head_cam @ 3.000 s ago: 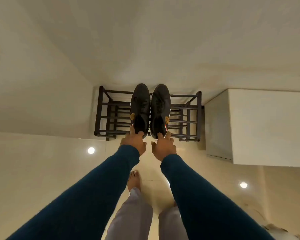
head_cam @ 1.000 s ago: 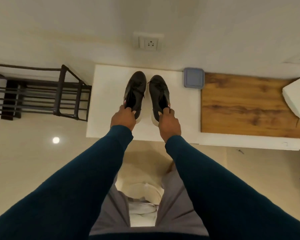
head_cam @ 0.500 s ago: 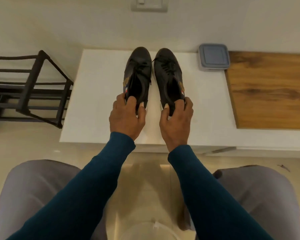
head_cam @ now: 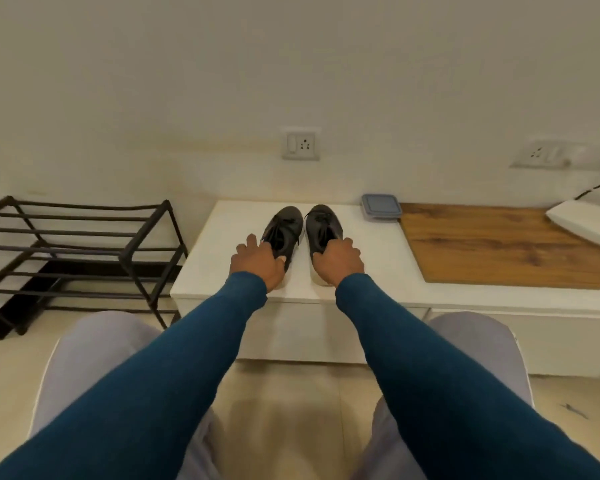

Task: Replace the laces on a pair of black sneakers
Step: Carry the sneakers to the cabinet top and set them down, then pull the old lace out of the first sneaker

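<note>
Two black sneakers with black laces stand side by side on a low white table, toes pointing at the wall. My left hand lies over the heel of the left sneaker, thumb on its inner side and fingers curled over its outer edge. The heel of the right sneaker is gripped by my right hand. Both heels are hidden under my hands.
A black metal shoe rack stands on the floor to the left. Behind the shoes to the right lies a grey lidded container, then a wooden top with a white object. My knees frame the bottom.
I carried the sneakers from the shoe rack to the white table and set them down. The view has since lifted and pulled back, and my hands stay on the heels.
</note>
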Action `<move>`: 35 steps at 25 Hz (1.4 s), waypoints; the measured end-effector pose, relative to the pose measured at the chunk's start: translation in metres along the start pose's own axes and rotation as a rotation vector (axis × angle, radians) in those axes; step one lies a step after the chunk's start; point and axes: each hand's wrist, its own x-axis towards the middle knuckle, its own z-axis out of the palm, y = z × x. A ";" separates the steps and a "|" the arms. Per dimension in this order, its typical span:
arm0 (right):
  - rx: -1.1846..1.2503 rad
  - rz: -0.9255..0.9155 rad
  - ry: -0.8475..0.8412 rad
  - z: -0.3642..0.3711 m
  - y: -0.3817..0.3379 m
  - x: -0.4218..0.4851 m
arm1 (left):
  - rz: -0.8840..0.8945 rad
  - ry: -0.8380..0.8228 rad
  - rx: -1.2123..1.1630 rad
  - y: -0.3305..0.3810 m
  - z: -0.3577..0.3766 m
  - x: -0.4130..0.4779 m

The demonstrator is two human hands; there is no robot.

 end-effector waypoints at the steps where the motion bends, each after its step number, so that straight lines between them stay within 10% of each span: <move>1: -0.012 -0.029 0.005 -0.003 -0.001 -0.001 | 0.011 0.029 -0.012 -0.001 0.002 -0.003; 21: -0.014 0.004 -0.055 0.040 -0.027 0.036 | -0.267 -0.078 -0.060 -0.064 -0.015 0.117; 27: -0.018 -0.110 -0.232 0.023 -0.022 0.028 | 0.105 0.387 -0.096 0.005 -0.010 0.089; 31: 0.318 0.006 -0.024 -0.014 -0.002 0.079 | 0.072 -0.043 -0.725 0.043 0.012 0.085; 35: 0.673 0.110 -0.063 -0.012 0.010 0.125 | 0.063 -0.056 -0.617 0.049 0.027 0.095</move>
